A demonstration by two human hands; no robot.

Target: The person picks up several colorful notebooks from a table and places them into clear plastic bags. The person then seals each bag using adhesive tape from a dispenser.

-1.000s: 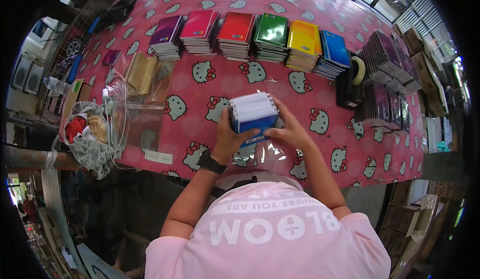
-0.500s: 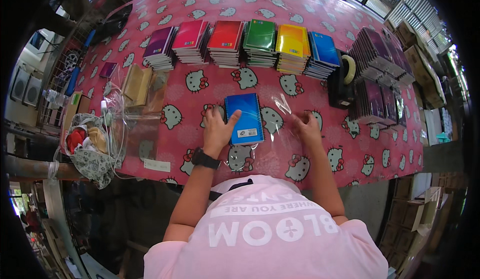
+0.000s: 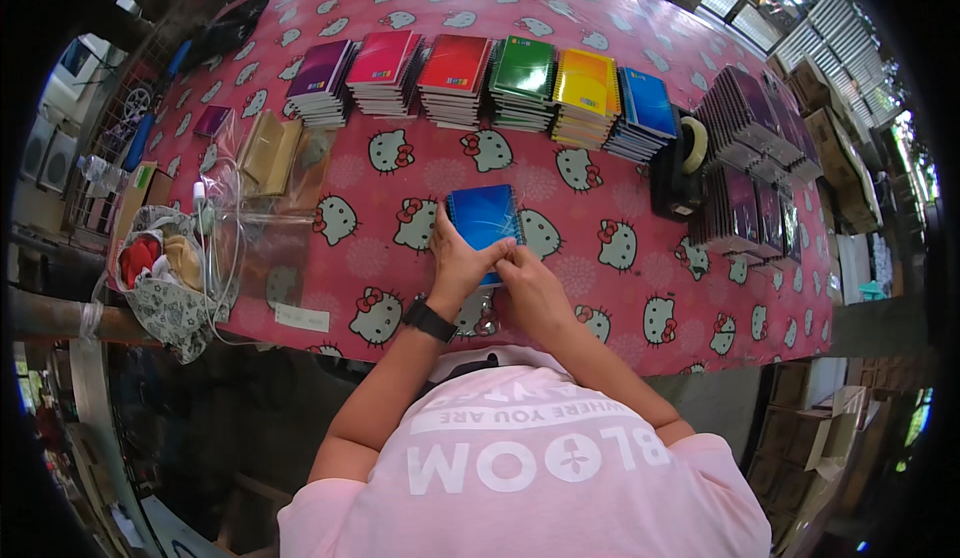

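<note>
Though it was apart, right hand (image 3: 535, 290) reaches notebook (image 3: 485, 218).

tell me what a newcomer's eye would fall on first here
Probably the row of bright notebook stacks, running left to right from purple to blue across the pink table ahead of the person. Next might be the blue notebook nearer the person, with the left hand along its left edge and the right hand at its near end.
</note>
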